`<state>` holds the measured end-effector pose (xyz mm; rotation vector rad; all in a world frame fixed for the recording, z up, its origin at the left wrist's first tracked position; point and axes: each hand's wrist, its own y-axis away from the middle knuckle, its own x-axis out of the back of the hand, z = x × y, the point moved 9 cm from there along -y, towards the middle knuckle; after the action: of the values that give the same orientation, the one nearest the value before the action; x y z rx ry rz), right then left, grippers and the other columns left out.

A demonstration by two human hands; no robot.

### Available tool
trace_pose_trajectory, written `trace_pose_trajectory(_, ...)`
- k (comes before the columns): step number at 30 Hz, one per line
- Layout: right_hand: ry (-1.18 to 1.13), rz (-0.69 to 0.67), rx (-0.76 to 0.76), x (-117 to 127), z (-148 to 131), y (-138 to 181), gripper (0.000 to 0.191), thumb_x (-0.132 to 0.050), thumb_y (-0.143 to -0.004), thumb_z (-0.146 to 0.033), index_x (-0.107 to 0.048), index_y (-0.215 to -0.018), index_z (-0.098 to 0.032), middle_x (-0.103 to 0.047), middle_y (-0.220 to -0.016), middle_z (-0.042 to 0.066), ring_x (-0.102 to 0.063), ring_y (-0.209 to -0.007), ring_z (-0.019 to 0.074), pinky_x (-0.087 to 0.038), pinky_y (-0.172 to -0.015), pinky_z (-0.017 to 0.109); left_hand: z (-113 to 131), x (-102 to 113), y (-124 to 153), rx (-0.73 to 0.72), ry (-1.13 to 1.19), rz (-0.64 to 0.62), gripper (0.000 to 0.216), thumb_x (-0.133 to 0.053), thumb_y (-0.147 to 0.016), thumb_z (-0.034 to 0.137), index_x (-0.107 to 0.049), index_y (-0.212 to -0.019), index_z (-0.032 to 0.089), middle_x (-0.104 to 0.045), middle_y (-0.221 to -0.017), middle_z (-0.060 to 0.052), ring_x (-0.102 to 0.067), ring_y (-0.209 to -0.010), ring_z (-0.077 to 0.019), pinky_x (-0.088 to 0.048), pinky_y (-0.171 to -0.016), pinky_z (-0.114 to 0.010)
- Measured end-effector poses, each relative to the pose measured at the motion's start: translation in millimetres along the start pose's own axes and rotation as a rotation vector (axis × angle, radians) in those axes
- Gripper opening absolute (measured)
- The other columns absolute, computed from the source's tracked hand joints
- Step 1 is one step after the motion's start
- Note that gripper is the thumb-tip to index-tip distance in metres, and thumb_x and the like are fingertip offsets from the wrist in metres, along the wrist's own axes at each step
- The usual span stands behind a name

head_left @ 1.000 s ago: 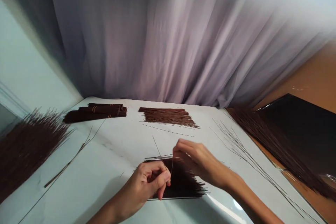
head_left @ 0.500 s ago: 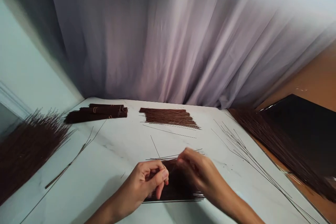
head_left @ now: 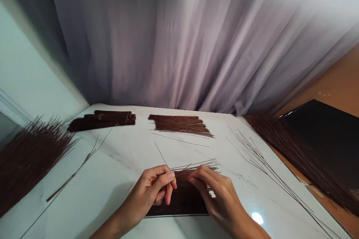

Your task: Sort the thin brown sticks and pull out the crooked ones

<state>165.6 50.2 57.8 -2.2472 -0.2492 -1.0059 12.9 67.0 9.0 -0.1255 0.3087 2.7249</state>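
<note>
My left hand [head_left: 157, 185] is closed, pinching one thin dark brown stick [head_left: 162, 154] between thumb and forefinger. The stick slants up and to the left from the fingertips. My right hand [head_left: 217, 192] hovers over the right part of a dense layer of similar sticks [head_left: 186, 198], its thumb and forefinger pressed together. Whatever lies between those fingertips, if anything, is too small to make out. Both hands cover parts of the layer, whose sticks run mostly sideways on the white marbled table [head_left: 123, 164]. A few loose sticks [head_left: 196, 165] lie askew along its far edge.
Farther back lie a flat stick bundle [head_left: 179, 124] and several tied rolls [head_left: 112, 118]. A large stick pile [head_left: 33, 157] fills the left side. Long loose sticks [head_left: 269, 171] spread at right, near another long pile [head_left: 303, 160] beside a black sheet [head_left: 325, 138]. A grey curtain [head_left: 174, 44] hangs behind.
My left hand has shifted slightly left and up with its stick. My right hand has moved slightly down, its fingertips staying above the layer; more of the layer's far edge shows.
</note>
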Motion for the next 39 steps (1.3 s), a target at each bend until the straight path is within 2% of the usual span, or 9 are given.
trace_pose_trajectory(7, -0.032, -0.180, -0.010, -0.3, -2.7, -12.1, 0.025, -0.042, -0.106, -0.021, -0.063, -0.091, -0.022, -0.063, -0.080, 0.002, -0.057, -0.067, 0.0142, -0.042, -0.058, 0.027, 0.2, 12.5, -6.3, -0.015, -0.077, 0.111, 0.038, -0.070, -0.087, 0.053, -0.065, -0.082, 0.017, -0.062, -0.061, 0.002, -0.037, -0.035, -0.0039, -0.026, -0.031, -0.015)
trace_pose_trajectory(12, -0.094, -0.324, -0.088, 14.0, 16.0, -25.7, 0.025, -0.047, -0.106, -0.031, -0.064, -0.090, -0.023, -0.066, -0.084, 0.001, -0.060, -0.072, 0.0144, -0.048, -0.065, 0.027, -7.4, 12.4, -4.9, 0.012, -0.095, 0.066, 0.037, -0.068, -0.089, 0.052, -0.062, -0.080, 0.017, -0.067, -0.064, 0.001, -0.042, -0.031, -0.0034, -0.026, -0.028, -0.014)
trace_pose_trajectory(21, 0.221, -0.327, 0.180, 30.5, 5.2, -46.3, 0.024, -0.048, -0.104, -0.018, -0.068, -0.093, -0.023, -0.070, -0.085, 0.003, -0.060, -0.083, 0.0201, -0.049, -0.071, 0.034, -6.2, 10.7, -4.3, 0.034, -0.183, 0.031, 0.036, -0.066, -0.089, 0.052, -0.062, -0.080, 0.017, -0.067, -0.067, -0.001, -0.044, -0.045, -0.0069, -0.023, -0.039, -0.017)
trace_pose_trajectory(23, 0.300, -0.258, 0.245, 33.4, -11.2, -50.7, 0.020, -0.050, -0.103, -0.020, -0.069, -0.107, -0.023, -0.071, -0.098, 0.006, -0.062, -0.096, 0.0239, -0.052, -0.080, 0.040, -7.4, 11.5, -4.5, 0.037, -0.179, 0.028, 0.037, -0.066, -0.089, 0.053, -0.062, -0.080, 0.017, -0.066, -0.067, -0.001, -0.042, -0.046, -0.0072, -0.021, -0.039, -0.017)
trace_pose_trajectory(26, 0.408, -0.168, 0.425, 25.2, -48.6, -58.6, 0.033, -0.051, -0.103, -0.019, -0.061, -0.132, -0.028, -0.067, -0.124, 0.010, -0.058, -0.116, 0.0274, -0.051, -0.092, 0.046, -10.6, 10.6, -5.1, 0.039, -0.179, 0.025, 0.041, -0.067, -0.088, 0.056, -0.062, -0.077, 0.018, -0.064, -0.065, 0.000, -0.040, -0.045, -0.0068, -0.020, -0.038, -0.018)
trace_pose_trajectory(29, 0.494, -0.160, 0.605, 2.1, -71.3, -63.0, 0.032, -0.053, -0.101, -0.015, -0.063, -0.130, -0.024, -0.065, -0.129, 0.010, -0.060, -0.111, 0.0250, -0.052, -0.091, 0.041, -11.4, 11.4, -6.2, 0.031, -0.197, 0.061, 0.044, -0.068, -0.085, 0.060, -0.062, -0.074, 0.017, -0.061, -0.060, 0.002, -0.037, -0.043, -0.0059, -0.020, -0.038, -0.018)
trace_pose_trajectory(32, 0.601, -0.160, 0.595, -9.9, -56.0, -64.3, 0.018, -0.054, -0.099, -0.010, -0.070, -0.103, -0.016, -0.068, -0.109, 0.010, -0.059, -0.093, 0.0238, -0.051, -0.082, 0.040, -15.6, 14.9, -8.4, 0.059, -0.176, 0.103, 0.045, -0.071, -0.081, 0.062, -0.061, -0.077, 0.018, -0.062, -0.058, 0.002, -0.034, -0.041, -0.0055, -0.018, -0.037, -0.017)
trace_pose_trajectory(34, 0.647, -0.181, 0.547, -10.7, -36.5, -59.4, 0.021, -0.052, -0.097, -0.006, -0.069, -0.091, -0.016, -0.067, -0.100, 0.009, -0.056, -0.086, 0.0229, -0.050, -0.077, 0.039, -19.6, 16.7, -10.5, 0.074, -0.142, 0.107, 0.044, -0.072, -0.080, 0.061, -0.060, -0.078, 0.018, -0.062, -0.059, 0.002, -0.031, -0.040, -0.0045, -0.016, -0.036, -0.016)
trace_pose_trajectory(39, 0.628, -0.162, 0.494, -2.8, -11.3, -45.5, 0.023, -0.045, -0.101, -0.006, -0.066, -0.096, -0.014, -0.065, -0.107, 0.009, -0.053, -0.085, 0.0216, -0.046, -0.077, 0.038, -28.2, 19.4, -14.3, 0.088, -0.100, 0.094, 0.041, -0.074, -0.081, 0.056, -0.059, -0.077, 0.018, -0.059, -0.057, 0.004, -0.028, -0.039, -0.0031, -0.013, -0.035, -0.015)
